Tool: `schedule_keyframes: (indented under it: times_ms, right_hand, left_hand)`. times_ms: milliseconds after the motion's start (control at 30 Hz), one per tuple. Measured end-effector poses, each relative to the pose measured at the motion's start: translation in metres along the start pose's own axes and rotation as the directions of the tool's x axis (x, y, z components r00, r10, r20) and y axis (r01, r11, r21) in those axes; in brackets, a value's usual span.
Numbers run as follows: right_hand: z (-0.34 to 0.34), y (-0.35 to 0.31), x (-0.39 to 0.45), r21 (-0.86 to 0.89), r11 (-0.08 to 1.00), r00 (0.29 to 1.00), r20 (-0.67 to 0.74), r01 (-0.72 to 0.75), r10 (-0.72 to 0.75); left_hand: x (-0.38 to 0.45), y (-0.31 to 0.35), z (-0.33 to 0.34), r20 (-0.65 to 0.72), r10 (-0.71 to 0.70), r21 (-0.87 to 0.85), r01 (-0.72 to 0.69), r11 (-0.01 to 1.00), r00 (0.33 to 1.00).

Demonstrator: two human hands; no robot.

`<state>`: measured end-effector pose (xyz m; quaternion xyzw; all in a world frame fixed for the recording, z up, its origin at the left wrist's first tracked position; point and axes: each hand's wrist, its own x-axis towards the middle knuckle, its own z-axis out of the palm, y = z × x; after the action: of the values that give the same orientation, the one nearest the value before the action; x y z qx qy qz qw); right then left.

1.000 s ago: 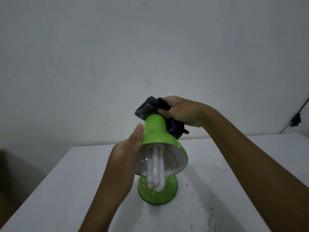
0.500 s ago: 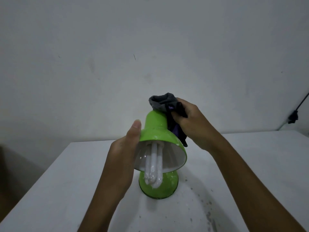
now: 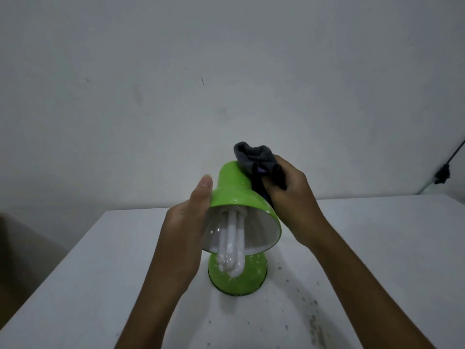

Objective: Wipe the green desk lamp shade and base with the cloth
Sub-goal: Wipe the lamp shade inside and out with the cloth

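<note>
The green desk lamp stands on the white table, its shade (image 3: 232, 188) tilted toward me so the white inside and the spiral bulb (image 3: 231, 245) show. Below it is the round green base (image 3: 241, 278), speckled with white flecks. My left hand (image 3: 185, 227) grips the shade's left rim, thumb up along the outside. My right hand (image 3: 289, 195) holds a bunched dark grey cloth (image 3: 254, 157) against the shade's upper right side. The lamp's neck is hidden behind the shade.
The white table (image 3: 100, 285) has dark specks and crumbs to the right of the base. A plain wall rises right behind it. A black cable with a clip (image 3: 444, 173) hangs at the far right edge.
My right hand has swung the cloth from behind the shade's top round to its right side and slid down a little. My left hand keeps its hold on the rim.
</note>
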<state>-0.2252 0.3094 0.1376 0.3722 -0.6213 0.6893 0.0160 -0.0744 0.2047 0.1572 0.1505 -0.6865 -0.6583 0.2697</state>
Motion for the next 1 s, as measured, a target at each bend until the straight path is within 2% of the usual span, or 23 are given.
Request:
schedule_keyframes:
  times_ms: [100,200,267,367,533,633,733,867,933,1000]
  right_hand:
    - [-0.001,-0.015,0.01,-0.11,0.992,0.997,0.063,0.057,-0.05]
    - [-0.003,-0.028,0.013,-0.262,0.936,0.96,0.213,0.235,-0.181]
    - [-0.007,-0.026,0.009,-0.302,0.9,0.938,0.247,0.314,-0.244]
    - [-0.011,-0.012,-0.003,-0.248,0.931,0.961,0.138,0.267,-0.239]
    - [-0.023,0.011,-0.028,-0.17,0.984,0.997,0.06,0.048,-0.038]
    - [-0.025,0.013,-0.031,-0.081,0.997,0.999,-0.031,-0.02,0.018]
    - [-0.02,-0.004,-0.019,-0.092,0.994,0.996,-0.066,0.058,-0.064]
    - [-0.007,-0.011,-0.012,-0.21,0.943,0.966,0.035,0.258,-0.256]
    - [-0.003,0.001,-0.02,-0.189,0.947,0.965,0.006,0.259,-0.263]
    - [-0.006,0.014,-0.029,-0.147,0.974,0.983,-0.026,0.173,-0.179]
  left_hand:
    - [0.0,-0.001,0.001,-0.019,-0.004,0.003,0.004,1.0,1.0]
    - [-0.001,-0.002,0.001,-0.035,-0.002,0.01,0.002,1.0,0.999]
    - [-0.001,-0.003,0.001,-0.04,-0.001,0.011,0.002,1.0,0.999]
    - [-0.001,-0.005,-0.001,-0.041,-0.012,0.006,0.012,1.0,0.999]
    - [-0.002,-0.005,-0.004,-0.05,-0.016,-0.038,0.014,0.999,0.999]
    - [-0.004,-0.003,-0.002,-0.033,0.004,-0.026,-0.005,1.0,0.999]
    - [-0.002,-0.004,-0.001,-0.05,-0.006,-0.017,0.005,1.0,0.999]
    - [-0.001,-0.005,-0.003,-0.061,-0.009,-0.023,0.008,1.0,0.998]
    - [-0.002,-0.006,-0.003,-0.06,-0.007,-0.028,0.005,1.0,0.998]
    - [-0.002,-0.007,-0.003,-0.054,0.003,-0.038,-0.005,0.999,0.999]
